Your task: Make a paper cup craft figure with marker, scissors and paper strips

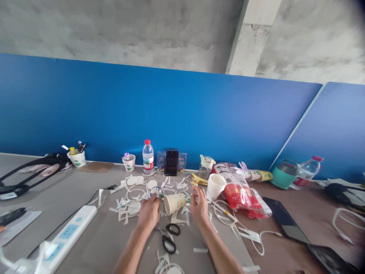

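Between my two hands a beige paper cup [173, 204] lies on its side on the grey desk, mouth toward the lower left. My left hand [150, 211] is to its left, fingers curled together beside a thin piece with blue and green marks [156, 191]; what the fingers pinch is hidden. On the cup's other side is my right hand [200, 203], raised slightly, fingers bent and apart, with nothing visible in them. Black-handled scissors [168, 239] rest below the cup. White paper scraps [134, 207], strips, discs and rings are scattered around both hands.
A water bottle [148, 158], small cup [129, 163] and glass jar [206, 167] stand toward the blue partition [182, 110]. At right are a white cup [216, 186], a red plastic package [238, 190] and white cables. A power strip [68, 232] lies left.
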A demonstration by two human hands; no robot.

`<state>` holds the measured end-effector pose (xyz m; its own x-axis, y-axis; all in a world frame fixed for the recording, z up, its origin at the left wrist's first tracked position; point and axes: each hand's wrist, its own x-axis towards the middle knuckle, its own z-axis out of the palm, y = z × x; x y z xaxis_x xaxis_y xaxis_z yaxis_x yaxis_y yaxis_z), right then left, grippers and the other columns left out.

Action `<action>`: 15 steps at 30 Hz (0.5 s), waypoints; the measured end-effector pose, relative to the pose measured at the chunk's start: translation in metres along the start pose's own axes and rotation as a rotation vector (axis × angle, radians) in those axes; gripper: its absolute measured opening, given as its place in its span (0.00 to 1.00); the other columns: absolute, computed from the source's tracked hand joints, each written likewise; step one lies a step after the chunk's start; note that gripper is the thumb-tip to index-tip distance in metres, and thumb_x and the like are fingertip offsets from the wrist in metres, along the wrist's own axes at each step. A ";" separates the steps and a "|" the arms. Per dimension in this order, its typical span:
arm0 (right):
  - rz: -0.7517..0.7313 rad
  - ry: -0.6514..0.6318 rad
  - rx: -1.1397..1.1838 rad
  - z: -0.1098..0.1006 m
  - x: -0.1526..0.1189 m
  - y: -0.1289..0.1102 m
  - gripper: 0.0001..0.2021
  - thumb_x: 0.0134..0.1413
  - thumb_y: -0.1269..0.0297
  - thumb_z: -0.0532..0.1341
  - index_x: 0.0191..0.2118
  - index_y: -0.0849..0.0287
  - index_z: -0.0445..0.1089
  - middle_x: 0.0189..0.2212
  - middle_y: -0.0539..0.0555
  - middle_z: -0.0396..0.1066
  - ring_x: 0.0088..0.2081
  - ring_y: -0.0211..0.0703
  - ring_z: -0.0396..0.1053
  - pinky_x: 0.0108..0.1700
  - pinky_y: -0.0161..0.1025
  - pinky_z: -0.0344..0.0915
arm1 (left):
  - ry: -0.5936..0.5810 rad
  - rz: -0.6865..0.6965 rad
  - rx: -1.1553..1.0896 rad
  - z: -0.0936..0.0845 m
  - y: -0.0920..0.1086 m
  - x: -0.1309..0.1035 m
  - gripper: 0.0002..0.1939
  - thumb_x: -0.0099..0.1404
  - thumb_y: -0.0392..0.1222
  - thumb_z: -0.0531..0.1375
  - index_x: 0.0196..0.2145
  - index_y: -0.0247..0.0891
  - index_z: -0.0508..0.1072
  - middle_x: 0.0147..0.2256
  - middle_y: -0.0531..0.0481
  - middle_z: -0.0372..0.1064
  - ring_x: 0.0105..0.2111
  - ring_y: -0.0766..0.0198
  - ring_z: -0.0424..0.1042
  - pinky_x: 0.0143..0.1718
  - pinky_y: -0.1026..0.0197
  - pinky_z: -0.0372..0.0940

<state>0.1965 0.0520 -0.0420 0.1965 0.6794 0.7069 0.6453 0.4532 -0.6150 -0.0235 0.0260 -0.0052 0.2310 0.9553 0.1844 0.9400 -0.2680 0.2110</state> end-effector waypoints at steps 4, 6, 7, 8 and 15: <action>-0.004 0.013 0.005 -0.001 0.001 0.002 0.14 0.55 0.72 0.52 0.46 0.58 0.66 0.40 0.59 0.68 0.34 0.46 0.68 0.39 0.47 0.67 | 0.121 -0.062 -0.032 0.001 -0.010 0.000 0.17 0.64 0.30 0.49 0.45 0.38 0.73 0.43 0.42 0.72 0.43 0.54 0.72 0.44 0.55 0.60; -0.008 0.027 0.016 -0.001 0.002 0.002 0.13 0.55 0.72 0.52 0.45 0.59 0.66 0.40 0.59 0.68 0.35 0.46 0.68 0.38 0.46 0.68 | 0.210 -0.130 -0.060 0.001 -0.016 0.001 0.15 0.65 0.33 0.50 0.44 0.36 0.73 0.42 0.41 0.72 0.40 0.53 0.73 0.43 0.54 0.62; -0.011 0.035 0.022 -0.001 0.002 0.002 0.13 0.55 0.72 0.52 0.45 0.59 0.66 0.40 0.59 0.68 0.35 0.46 0.68 0.38 0.46 0.68 | 0.263 -0.171 -0.088 0.001 -0.020 0.002 0.14 0.65 0.35 0.50 0.44 0.35 0.73 0.42 0.40 0.72 0.39 0.53 0.73 0.41 0.54 0.63; -0.015 0.042 0.027 -0.002 0.003 0.002 0.13 0.55 0.72 0.52 0.45 0.59 0.66 0.40 0.59 0.68 0.34 0.46 0.68 0.38 0.46 0.68 | 0.320 -0.217 -0.125 0.002 -0.023 0.003 0.14 0.65 0.36 0.51 0.44 0.35 0.73 0.42 0.39 0.72 0.38 0.53 0.73 0.40 0.55 0.63; -0.056 0.056 0.019 -0.006 0.005 -0.002 0.13 0.56 0.73 0.52 0.46 0.60 0.65 0.39 0.59 0.67 0.33 0.45 0.68 0.36 0.46 0.68 | 0.646 -0.411 -0.682 0.002 -0.040 0.008 0.16 0.59 0.42 0.55 0.44 0.35 0.72 0.40 0.40 0.72 0.38 0.55 0.73 0.42 0.55 0.66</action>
<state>0.2000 0.0507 -0.0353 0.2020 0.6195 0.7586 0.6427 0.5006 -0.5800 -0.0584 0.0445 -0.0144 -0.4457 0.7939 0.4136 0.5267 -0.1410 0.8382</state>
